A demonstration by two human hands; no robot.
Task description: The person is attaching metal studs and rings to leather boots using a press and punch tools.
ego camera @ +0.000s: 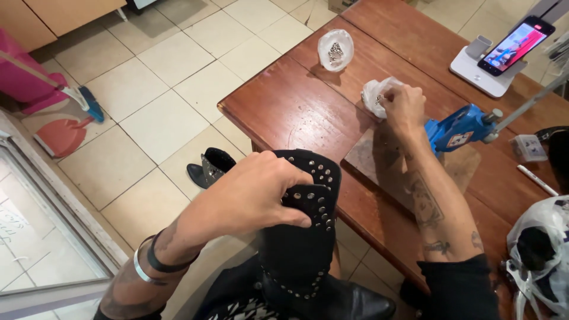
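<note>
Head view, left hand (252,192) gripping studded boot (302,237), right hand (403,106) pinching plastic bag (374,95), wooden table (296,106), tiled floor (148,118).

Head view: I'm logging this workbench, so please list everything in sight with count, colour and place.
boot: 1, black with silver studs, on the lap, held at its top
second boot: 1, black, studded, on the floor by the table
stud bags: 2, clear plastic, on the table; right hand at the nearer one
press: 1, blue, on a board at the table's right
phone: 1, screen lit, on a white stand
table: 1, reddish-brown wood
dustpan: 1, red, on the floor at left
plastic bag: 1, clear, dark contents, lower right
left hand: grips the boot top
right hand: on the nearer stud bag
</note>
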